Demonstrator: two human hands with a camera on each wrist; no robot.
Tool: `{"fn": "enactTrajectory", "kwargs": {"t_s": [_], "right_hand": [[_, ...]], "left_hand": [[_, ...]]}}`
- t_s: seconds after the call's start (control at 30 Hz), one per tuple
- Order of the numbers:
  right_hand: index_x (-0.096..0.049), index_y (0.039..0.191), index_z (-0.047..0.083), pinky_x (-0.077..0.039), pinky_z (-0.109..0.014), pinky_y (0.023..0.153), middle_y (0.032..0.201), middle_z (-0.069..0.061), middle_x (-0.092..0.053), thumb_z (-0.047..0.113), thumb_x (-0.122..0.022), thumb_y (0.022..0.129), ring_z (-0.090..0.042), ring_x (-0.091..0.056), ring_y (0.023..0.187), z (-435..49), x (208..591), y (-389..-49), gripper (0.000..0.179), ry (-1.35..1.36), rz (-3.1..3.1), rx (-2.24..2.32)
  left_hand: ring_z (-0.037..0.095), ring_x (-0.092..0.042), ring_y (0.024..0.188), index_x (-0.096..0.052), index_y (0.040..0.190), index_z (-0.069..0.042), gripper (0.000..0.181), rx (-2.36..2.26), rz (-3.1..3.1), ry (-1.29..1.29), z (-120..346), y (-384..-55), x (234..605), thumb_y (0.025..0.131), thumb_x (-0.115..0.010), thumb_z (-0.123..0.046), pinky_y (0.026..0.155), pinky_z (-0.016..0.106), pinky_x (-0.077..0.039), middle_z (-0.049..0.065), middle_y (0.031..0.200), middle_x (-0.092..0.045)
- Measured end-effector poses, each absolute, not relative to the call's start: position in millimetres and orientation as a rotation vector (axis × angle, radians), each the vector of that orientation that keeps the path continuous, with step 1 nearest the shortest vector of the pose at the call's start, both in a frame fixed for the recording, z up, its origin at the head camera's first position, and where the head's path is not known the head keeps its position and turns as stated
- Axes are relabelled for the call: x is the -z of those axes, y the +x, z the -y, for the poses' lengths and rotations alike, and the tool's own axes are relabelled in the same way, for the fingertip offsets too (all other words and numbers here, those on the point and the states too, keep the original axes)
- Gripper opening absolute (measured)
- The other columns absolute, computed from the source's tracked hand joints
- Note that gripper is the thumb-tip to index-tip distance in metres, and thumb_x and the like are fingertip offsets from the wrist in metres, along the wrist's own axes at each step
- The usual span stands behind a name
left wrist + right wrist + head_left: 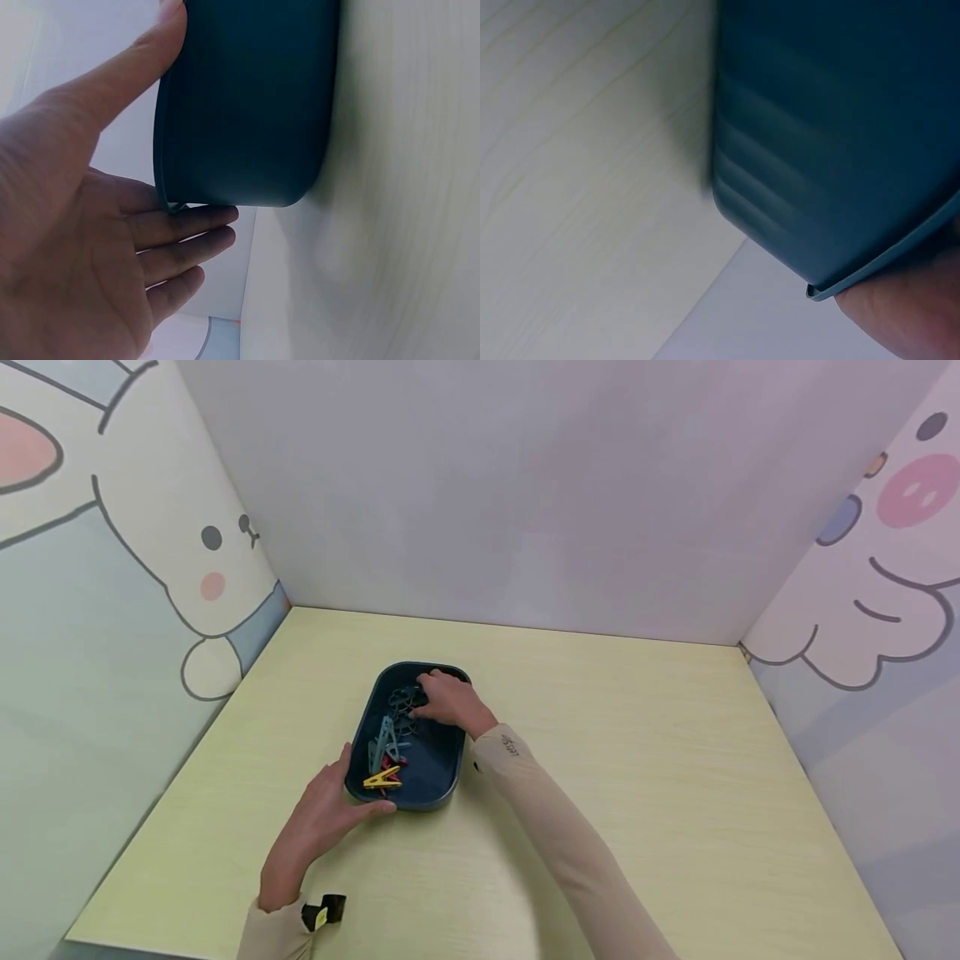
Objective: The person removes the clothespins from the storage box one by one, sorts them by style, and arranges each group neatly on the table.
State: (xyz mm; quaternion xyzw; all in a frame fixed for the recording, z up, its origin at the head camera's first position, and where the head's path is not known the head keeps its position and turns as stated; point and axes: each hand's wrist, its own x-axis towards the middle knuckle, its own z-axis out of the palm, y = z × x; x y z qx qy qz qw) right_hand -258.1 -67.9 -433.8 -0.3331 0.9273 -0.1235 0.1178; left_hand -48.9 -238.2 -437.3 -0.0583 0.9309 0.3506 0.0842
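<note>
A dark teal plastic bin (431, 760) stands on the table with small clips in it. Over its near left corner lies my left hand (324, 810), the thumb at the near rim and the straight fingers (184, 255) along the left wall. My right hand (452, 702) reaches over the right rim into the far part, thumb and fingers apart beside a heap of dark teal looped pieces (402, 700). Light blue clothespins (386, 739), a yellow clothespin (382, 778) and red ones (395, 762) lie nearer the left hand. Only the bin's outer wall shows in the wrist views.
The pale wooden table (637, 777) extends around the bin. A plain grey wall (510, 510) rises behind it, and panels with cartoon animals (142, 635) border the left and right sides. A black strap (324, 912) sits at the left wrist.
</note>
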Motion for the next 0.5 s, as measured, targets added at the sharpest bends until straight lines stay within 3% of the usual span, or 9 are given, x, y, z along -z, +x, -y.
{"fn": "enactTrajectory", "kwargs": {"t_s": [0.5], "right_hand": [[-0.060, 0.145, 0.007, -0.052, -0.037, 0.100, 0.134, -0.010, -0.062, 0.044, -0.075, 0.096, -0.022, -0.062, 0.116, 68.9, 436.2, -257.9, 0.063, -0.975, -2.753, 0.299]], "left_hand": [[0.055, -0.029, 0.145, -0.008, 0.161, 0.010, 0.125, -1.071, -2.769, -0.180, 236.8, -48.5, 436.3, 0.084, -0.083, -0.054, 0.112, 0.068, -0.033, 0.039, 0.159, -0.026]]}}
